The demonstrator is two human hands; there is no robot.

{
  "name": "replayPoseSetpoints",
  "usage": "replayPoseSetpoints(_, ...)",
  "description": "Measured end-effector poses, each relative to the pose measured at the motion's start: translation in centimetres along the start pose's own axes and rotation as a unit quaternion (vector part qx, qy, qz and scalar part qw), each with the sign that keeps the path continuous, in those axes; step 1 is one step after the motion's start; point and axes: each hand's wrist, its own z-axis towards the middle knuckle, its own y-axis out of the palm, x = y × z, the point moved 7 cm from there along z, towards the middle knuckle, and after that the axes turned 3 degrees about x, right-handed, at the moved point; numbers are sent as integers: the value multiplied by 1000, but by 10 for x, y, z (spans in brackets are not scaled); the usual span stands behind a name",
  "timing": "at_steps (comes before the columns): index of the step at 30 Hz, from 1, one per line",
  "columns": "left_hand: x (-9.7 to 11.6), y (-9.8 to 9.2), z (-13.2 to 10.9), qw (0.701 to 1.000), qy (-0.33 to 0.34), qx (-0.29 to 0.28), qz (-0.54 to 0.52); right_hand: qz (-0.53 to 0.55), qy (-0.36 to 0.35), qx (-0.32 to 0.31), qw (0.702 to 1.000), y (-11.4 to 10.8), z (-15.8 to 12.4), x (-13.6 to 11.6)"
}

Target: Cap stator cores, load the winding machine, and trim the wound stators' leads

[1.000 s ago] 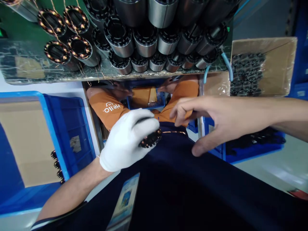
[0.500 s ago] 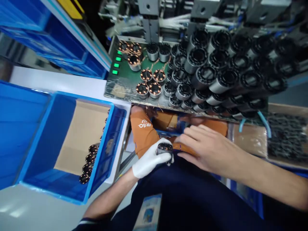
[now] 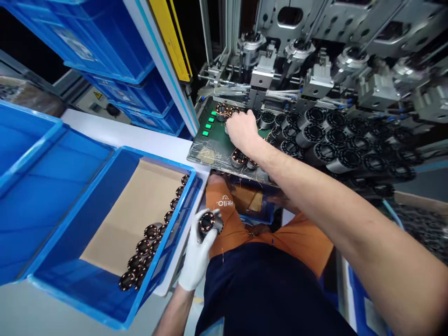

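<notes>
My left hand (image 3: 196, 254), in a white glove, is closed around a motor stator (image 3: 217, 225) above my left thigh. Copper windings show on the stator's ring-shaped end, which faces up. My bare right hand (image 3: 242, 130) reaches over the green board (image 3: 219, 145) with its fingers curled down onto another stator, of which only a sliver of grey side shows. Copper-wound stators (image 3: 239, 157) stand in front of this hand, partly behind my forearm, and others (image 3: 221, 110) stand just beyond it. My fingertips are mostly hidden.
Many dark-topped cylinders (image 3: 324, 151) crowd the board's right side, below machine fixtures (image 3: 262, 72). On the left, a blue bin (image 3: 75, 224) holds several stators (image 3: 143, 246) along its right wall, beside cardboard. Blue crates (image 3: 105, 46) are stacked behind it.
My right hand has moved from my lap up to the stators on the board. My left hand has shifted left with its stator, now tilted differently. More stators show in the bin; the view has shifted.
</notes>
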Motion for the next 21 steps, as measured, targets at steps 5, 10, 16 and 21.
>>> replayPoseSetpoints(5, 10, -30, 32, 982, 125, 87, 109, 18, -79, 19, 997, -39, -43, -24)
replayPoseSetpoints(10, 45, -37, 84, 956, 206, 135, 157, 236, -224, 68, 943, -83, -184, -65)
replayPoseSetpoints(16, 130, 21, 165, 878, 302, 95, 359, 408, -138, -84, 899, -15, -325, -74)
replayPoseSetpoints(21, 150, 78, 232, 855, 316, 37, 410, 419, -60, -84, 902, 22, -377, -59)
